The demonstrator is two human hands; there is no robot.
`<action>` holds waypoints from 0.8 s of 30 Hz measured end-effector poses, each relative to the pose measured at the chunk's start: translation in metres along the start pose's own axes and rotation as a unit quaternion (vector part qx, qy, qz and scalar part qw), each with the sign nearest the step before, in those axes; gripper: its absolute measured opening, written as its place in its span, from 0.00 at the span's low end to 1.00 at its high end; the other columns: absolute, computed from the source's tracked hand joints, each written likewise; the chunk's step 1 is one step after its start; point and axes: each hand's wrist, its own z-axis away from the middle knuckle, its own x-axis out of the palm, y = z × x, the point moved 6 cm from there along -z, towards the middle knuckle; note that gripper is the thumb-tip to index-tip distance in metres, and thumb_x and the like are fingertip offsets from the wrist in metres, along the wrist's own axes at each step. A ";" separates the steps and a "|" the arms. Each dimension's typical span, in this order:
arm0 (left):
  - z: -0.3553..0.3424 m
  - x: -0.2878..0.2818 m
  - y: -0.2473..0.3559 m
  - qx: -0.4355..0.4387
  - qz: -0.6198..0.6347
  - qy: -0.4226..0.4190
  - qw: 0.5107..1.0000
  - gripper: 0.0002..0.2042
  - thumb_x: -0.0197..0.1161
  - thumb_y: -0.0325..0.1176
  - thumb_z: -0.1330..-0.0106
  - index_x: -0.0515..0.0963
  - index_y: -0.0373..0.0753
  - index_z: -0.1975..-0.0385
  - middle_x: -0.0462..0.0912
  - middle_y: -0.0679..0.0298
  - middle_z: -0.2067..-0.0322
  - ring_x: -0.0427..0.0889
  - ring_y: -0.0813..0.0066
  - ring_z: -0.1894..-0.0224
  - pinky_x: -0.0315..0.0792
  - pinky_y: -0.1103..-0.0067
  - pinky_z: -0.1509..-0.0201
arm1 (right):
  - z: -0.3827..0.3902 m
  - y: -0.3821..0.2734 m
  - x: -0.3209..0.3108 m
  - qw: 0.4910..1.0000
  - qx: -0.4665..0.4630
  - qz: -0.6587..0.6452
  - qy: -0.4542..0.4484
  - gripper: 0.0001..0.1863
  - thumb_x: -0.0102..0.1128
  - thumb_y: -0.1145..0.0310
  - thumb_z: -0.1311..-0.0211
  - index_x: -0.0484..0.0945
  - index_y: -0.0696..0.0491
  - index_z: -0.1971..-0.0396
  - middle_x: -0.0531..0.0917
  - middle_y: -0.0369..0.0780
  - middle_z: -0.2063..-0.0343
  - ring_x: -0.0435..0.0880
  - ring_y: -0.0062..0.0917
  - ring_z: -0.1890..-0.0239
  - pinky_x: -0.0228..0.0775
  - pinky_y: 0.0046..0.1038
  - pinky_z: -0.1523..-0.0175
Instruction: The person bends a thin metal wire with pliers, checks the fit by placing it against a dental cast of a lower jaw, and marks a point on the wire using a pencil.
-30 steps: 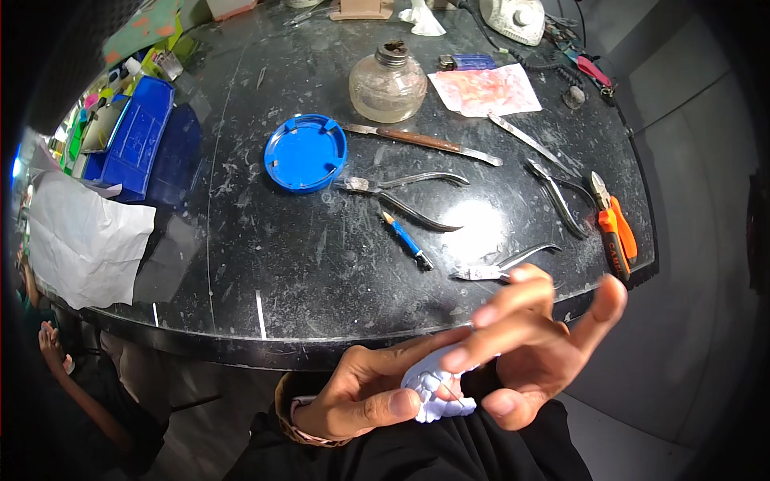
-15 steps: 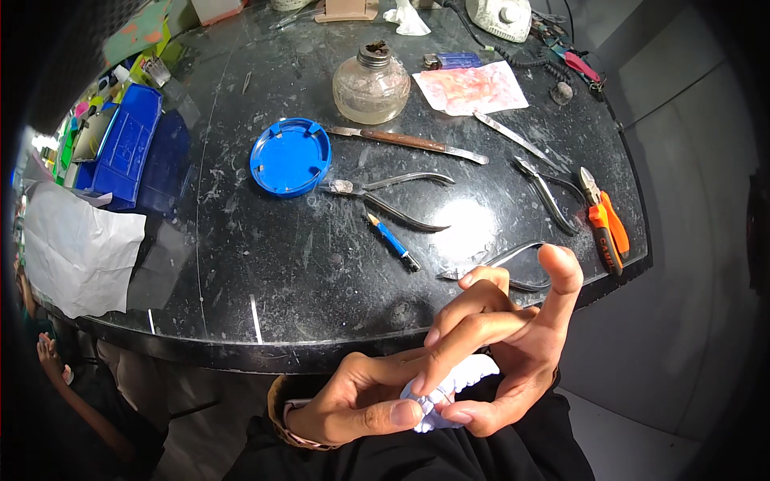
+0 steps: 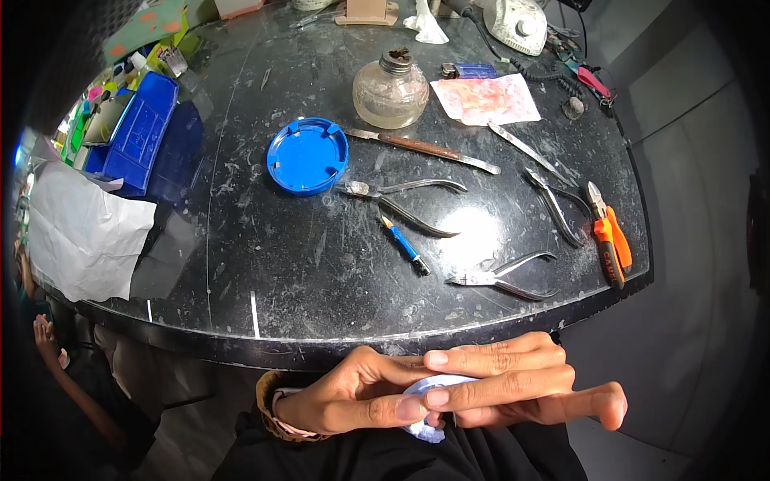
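Low in the view, in front of the bench edge, a pale blue dental cast (image 3: 425,433) is held between both hands. My left hand (image 3: 361,397) pinches it from the left, thumb on the near side and fingers behind. Across its top lie the outstretched fingers of my right hand (image 3: 513,381), with fingertips on the cast and the thumb underneath. Most of the cast is hidden by the fingers. Whether a wire or other small part is between them I cannot tell.
On the dark bench (image 3: 321,264) lie metal pliers (image 3: 481,278), more pliers (image 3: 377,191), orange-handled cutters (image 3: 611,244), a blue pencil (image 3: 403,244), a wax knife (image 3: 429,147) and a blue lid (image 3: 308,156). A glass burner (image 3: 391,96) stands farther back. Another person's hand (image 3: 48,343) shows far left.
My right hand has lowered and turned, its raised fingers now flat across the cast. The pliers behind it are uncovered. The bench appears slightly shifted as the view moved.
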 end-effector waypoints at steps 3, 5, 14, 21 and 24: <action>-0.002 0.002 0.006 0.008 -0.035 0.006 0.999 0.14 0.54 0.33 0.38 0.73 0.26 0.61 0.76 0.57 0.63 0.74 0.77 0.60 0.66 0.82 0.56 | 0.001 -0.001 0.000 1.000 -0.001 0.002 0.001 0.26 0.63 0.79 0.60 0.59 0.64 0.61 0.81 0.45 0.75 0.80 0.34 0.66 0.71 0.29 0.60; -0.005 0.006 0.010 0.016 -0.053 0.008 0.998 0.14 0.54 0.33 0.38 0.74 0.26 0.63 0.76 0.58 0.64 0.74 0.78 0.61 0.66 0.83 0.57 | 0.001 -0.003 0.002 1.000 0.008 -0.004 -0.005 0.21 0.63 0.81 0.61 0.64 0.65 0.64 0.81 0.46 0.74 0.81 0.35 0.66 0.73 0.29 0.61; 0.011 0.011 0.030 0.291 -0.217 0.192 0.912 0.19 0.64 0.20 0.49 0.65 0.28 0.59 0.75 0.52 0.64 0.77 0.74 0.61 0.75 0.83 0.68 | -0.016 -0.003 0.013 0.968 0.046 0.074 -0.235 0.56 0.65 0.81 0.59 0.29 0.52 0.39 0.80 0.49 0.73 0.82 0.42 0.71 0.79 0.30 0.71; 0.014 0.022 0.047 0.371 -0.426 0.147 0.812 0.16 0.66 0.18 0.53 0.73 0.33 0.63 0.78 0.48 0.70 0.81 0.68 0.70 0.75 0.82 0.71 | -0.003 -0.007 0.003 0.998 -0.034 0.045 -0.042 0.53 0.65 0.84 0.61 0.31 0.47 0.46 0.79 0.50 0.73 0.82 0.40 0.72 0.79 0.29 0.72; 0.015 0.022 0.046 0.378 -0.443 0.147 0.799 0.16 0.66 0.18 0.53 0.74 0.33 0.63 0.78 0.49 0.71 0.81 0.69 0.71 0.75 0.83 0.72 | 0.001 -0.008 0.006 0.995 -0.059 0.066 -0.036 0.64 0.66 0.84 0.61 0.19 0.42 0.40 0.78 0.51 0.73 0.82 0.41 0.73 0.79 0.30 0.72</action>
